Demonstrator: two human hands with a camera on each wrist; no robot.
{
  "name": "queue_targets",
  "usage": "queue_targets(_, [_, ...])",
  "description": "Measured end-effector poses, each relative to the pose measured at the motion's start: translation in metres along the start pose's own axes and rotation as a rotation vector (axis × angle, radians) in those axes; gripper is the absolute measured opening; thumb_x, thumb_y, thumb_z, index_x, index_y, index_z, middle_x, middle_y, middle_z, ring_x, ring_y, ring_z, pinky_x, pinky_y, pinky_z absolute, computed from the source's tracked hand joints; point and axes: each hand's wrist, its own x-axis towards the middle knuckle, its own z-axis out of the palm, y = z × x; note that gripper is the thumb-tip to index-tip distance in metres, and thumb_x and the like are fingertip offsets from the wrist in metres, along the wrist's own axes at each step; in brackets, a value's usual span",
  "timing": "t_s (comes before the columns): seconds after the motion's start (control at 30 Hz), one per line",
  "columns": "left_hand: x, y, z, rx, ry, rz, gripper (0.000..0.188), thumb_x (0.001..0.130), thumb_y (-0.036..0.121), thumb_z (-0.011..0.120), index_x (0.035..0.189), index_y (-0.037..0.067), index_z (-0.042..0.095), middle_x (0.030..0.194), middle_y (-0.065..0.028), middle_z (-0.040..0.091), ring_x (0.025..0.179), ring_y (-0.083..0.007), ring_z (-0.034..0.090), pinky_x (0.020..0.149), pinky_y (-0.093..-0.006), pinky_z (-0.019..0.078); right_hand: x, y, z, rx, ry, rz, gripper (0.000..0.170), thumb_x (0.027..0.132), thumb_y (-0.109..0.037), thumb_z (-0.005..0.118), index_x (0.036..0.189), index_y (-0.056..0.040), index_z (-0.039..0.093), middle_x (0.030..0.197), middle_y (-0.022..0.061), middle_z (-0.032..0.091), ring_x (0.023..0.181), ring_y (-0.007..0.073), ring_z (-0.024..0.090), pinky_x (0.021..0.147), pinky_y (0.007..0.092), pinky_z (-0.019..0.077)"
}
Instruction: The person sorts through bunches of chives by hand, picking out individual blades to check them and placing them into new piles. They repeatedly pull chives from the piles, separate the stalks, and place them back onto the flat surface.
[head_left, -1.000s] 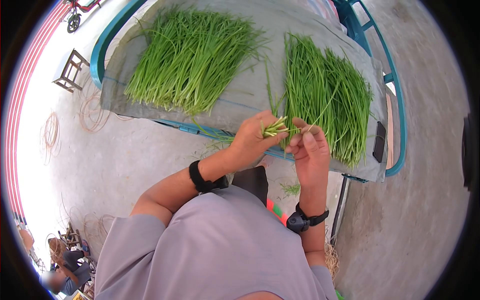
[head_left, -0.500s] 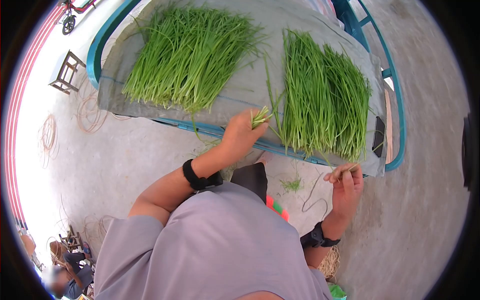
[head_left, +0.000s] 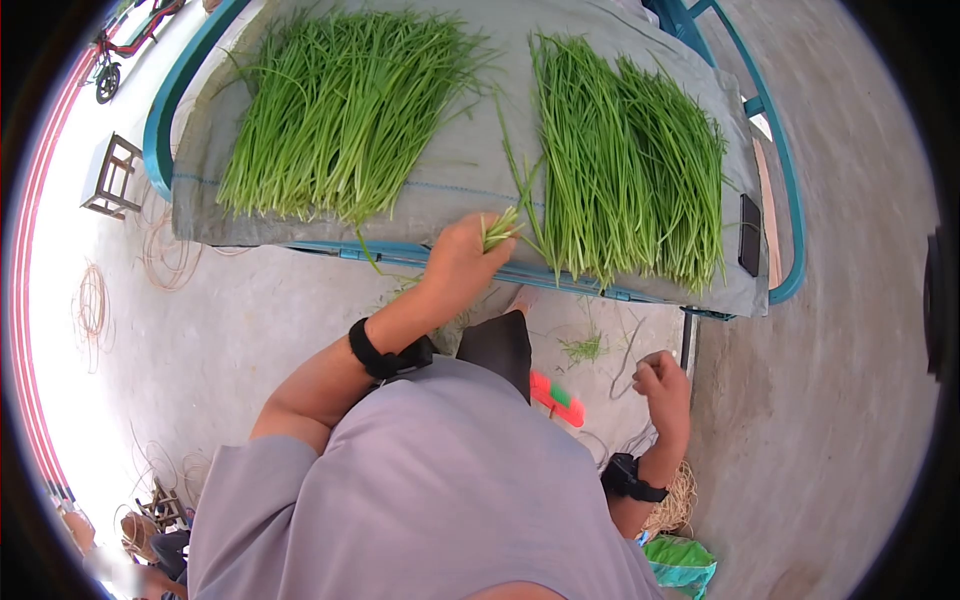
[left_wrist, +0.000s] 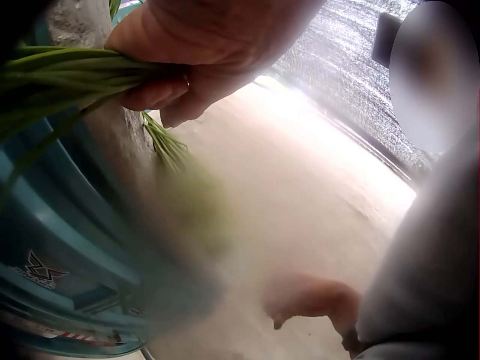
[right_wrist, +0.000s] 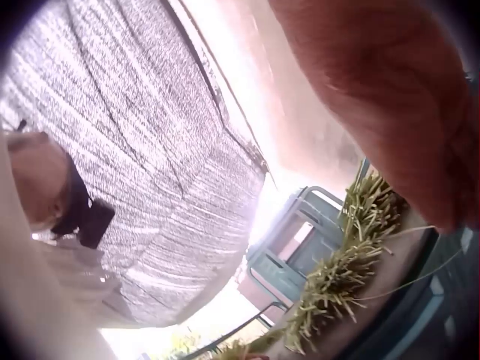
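A small bunch of garlic chives (head_left: 502,228) is gripped in my left hand (head_left: 465,258), cut ends showing above the fist near the front edge of the covered cart. In the left wrist view the blades (left_wrist: 67,71) trail away from the thumb and fingers. My right hand (head_left: 665,395) is low at the right, over the floor, fingers curled. The right wrist view has a thin stalk (right_wrist: 409,230) reaching its fingertips. Two big spreads of chives, left (head_left: 345,115) and right (head_left: 630,170), lie on the grey sheet (head_left: 465,165), with a few loose blades between them.
Teal rails (head_left: 790,210) frame the cart. A black phone (head_left: 749,235) lies at the sheet's right edge. Green scraps (head_left: 583,348) and a grey cord (head_left: 625,360) lie on the floor. Near my right arm are straw-coloured strands (head_left: 675,500) and a green bag (head_left: 680,562). A stool (head_left: 112,175) stands left.
My right hand has drawn away from the bunch with a thin stalk, moving right and down towards the floor. My left hand has kept the bunch, shifting slightly left. The view has tilted a little.
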Motion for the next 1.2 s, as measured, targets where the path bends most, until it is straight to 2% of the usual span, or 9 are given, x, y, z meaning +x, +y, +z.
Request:
queue_targets(0.07, [-0.001,-0.001,-0.001,0.009,0.014,0.014,0.016,0.085,0.011,0.062,0.097,0.001,0.063,0.078,-0.0039,0.06,0.071,-0.0103,0.052,0.066,-0.0281,0.0449,0.004,0.014,0.006,-0.401,0.022,0.016,0.022,0.084,-0.014,0.063,0.099,0.0016,0.057,0.091,0.0119,0.064,0.073,0.0143,0.06,0.066,0.0286,0.0494])
queue_targets(0.1, [-0.002,-0.003,0.0,0.015,0.022,0.021,0.015,0.085,0.011,0.062,0.097,0.001,0.063,0.078,-0.0043,0.06,0.071,-0.0107,0.052,0.065,-0.0283,0.0449,0.006,0.027,0.016,-0.658,0.239,-0.302,0.028,0.081,-0.016,0.064,0.103,0.0011,0.058,0.093,0.0145,0.066,0.07,0.0158,0.061,0.064,0.0293,0.0484])
queue_targets(0.2, [-0.003,-0.002,0.001,0.021,0.023,0.036,0.015,0.085,0.011,0.063,0.096,0.002,0.063,0.077,-0.006,0.06,0.07,-0.0121,0.053,0.065,-0.0291,0.045,0.011,-0.023,0.044,-0.266,0.152,-0.24,0.029,0.085,-0.02,0.063,0.105,0.0001,0.06,0.091,0.0122,0.067,0.069,0.0164,0.063,0.063,0.0285,0.0485])
queue_targets(0.27, [-0.004,0.001,0.001,0.043,0.003,0.048,0.015,0.084,0.011,0.063,0.096,0.002,0.063,0.077,-0.007,0.06,0.07,-0.0132,0.053,0.065,-0.0297,0.0451,0.016,-0.051,0.064,0.131,-0.108,-0.155,0.032,0.09,-0.026,0.059,0.11,-0.0006,0.061,0.091,0.0097,0.068,0.068,0.0155,0.063,0.062,0.0266,0.049])
queue_targets(0.47, [-0.008,0.005,0.005,0.006,-0.068,0.177,0.014,0.083,0.01,0.064,0.095,0.001,0.062,0.084,-0.0114,0.06,0.076,-0.0234,0.056,0.068,-0.0344,0.0455,0.048,-0.082,0.103,0.624,-0.372,-0.015,0.038,0.095,-0.034,0.053,0.1,0.0012,0.064,0.089,0.01,0.068,0.066,0.0143,0.065,0.06,0.0257,0.0513])
queue_targets(0.53, [-0.01,0.006,0.005,0.026,-0.094,0.207,0.016,0.081,0.01,0.064,0.094,0.002,0.061,0.087,-0.0157,0.06,0.081,-0.035,0.059,0.07,-0.0401,0.0465,0.052,-0.078,0.108,0.689,-0.379,0.004,0.036,0.094,-0.034,0.053,0.099,0.0011,0.064,0.086,0.0105,0.068,0.065,0.0143,0.064,0.06,0.0255,0.0515])
queue_targets(0.73, [-0.015,0.021,0.0,0.032,-0.127,0.354,0.025,0.081,0.007,0.065,0.106,0.009,0.065,0.084,-0.0089,0.056,0.077,-0.0251,0.056,0.069,-0.0328,0.0463,0.042,-0.083,0.093,0.77,-0.569,-0.078,0.03,0.094,-0.029,0.054,0.092,-0.0005,0.064,0.08,0.0093,0.067,0.063,0.0147,0.064,0.06,0.0261,0.0517])
queue_targets(0.93, [-0.018,0.021,0.003,0.268,-0.181,0.579,0.037,0.072,0.009,0.07,0.108,0.017,0.066,0.079,-0.0057,0.052,0.068,-0.0248,0.058,0.057,-0.0335,0.0485,0.029,-0.092,0.094,0.69,-0.605,-0.194,0.03,0.096,-0.026,0.048,0.092,0.0011,0.059,0.072,0.0082,0.062,0.064,0.0164,0.061,0.062,0.0283,0.0497])
queue_targets(1.2, [-0.016,0.025,0.002,0.227,-0.135,0.667,0.036,0.07,0.006,0.07,0.105,0.014,0.067,0.079,-0.0052,0.053,0.067,-0.0244,0.059,0.056,-0.033,0.049,0.032,-0.102,0.083,0.677,-0.691,-0.375,0.027,0.095,-0.024,0.049,0.088,0.0006,0.058,0.074,0.0072,0.061,0.063,0.0144,0.059,0.061,0.0268,0.0469])
